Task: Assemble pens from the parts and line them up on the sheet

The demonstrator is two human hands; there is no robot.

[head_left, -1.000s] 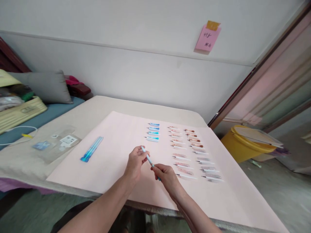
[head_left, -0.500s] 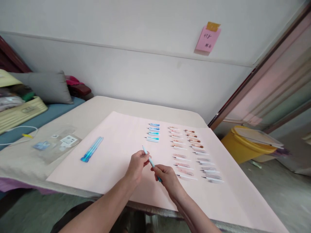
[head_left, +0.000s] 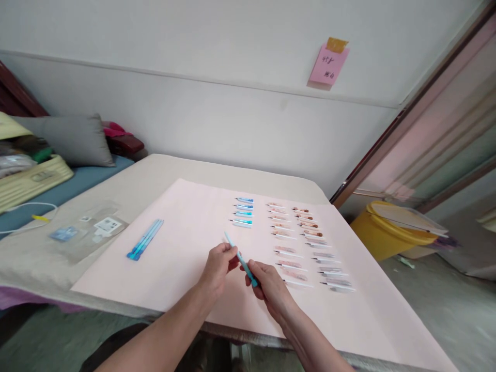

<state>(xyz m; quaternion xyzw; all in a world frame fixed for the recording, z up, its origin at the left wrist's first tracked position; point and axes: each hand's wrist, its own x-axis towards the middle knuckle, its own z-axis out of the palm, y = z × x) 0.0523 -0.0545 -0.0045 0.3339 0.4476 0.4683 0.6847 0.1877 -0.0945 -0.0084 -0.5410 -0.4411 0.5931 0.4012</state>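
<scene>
Both hands are closed on one light blue pen (head_left: pixel 244 265), held slantwise above the pink sheet. My left hand (head_left: pixel 220 262) pinches it near its upper, pale end. Lower down, the fingers of my right hand (head_left: pixel 268 285) grip it close to the darker blue end. Just beyond my hands lies a short column of blue pens (head_left: pixel 244 213), each beside a white, dark-tipped piece. To the right, pinkish pens (head_left: pixel 285 250) and brown and grey ones (head_left: pixel 310 225) form two more columns. A small bunch of blue pens (head_left: pixel 145 239) rests at the left.
The pink sheet (head_left: pixel 186 217) covers much of the cloth-topped table (head_left: pixel 163 165). Clear plastic packaging (head_left: pixel 87 232) lies at the left. A yellow bin (head_left: pixel 382 237) stands on the floor at the right. The pink note (head_left: pixel 329 64) is taped to the wall behind.
The right-hand fingers have shifted slightly on the pen, baring more of its darker lower end. The left hand has barely moved. The view has turned very slightly.
</scene>
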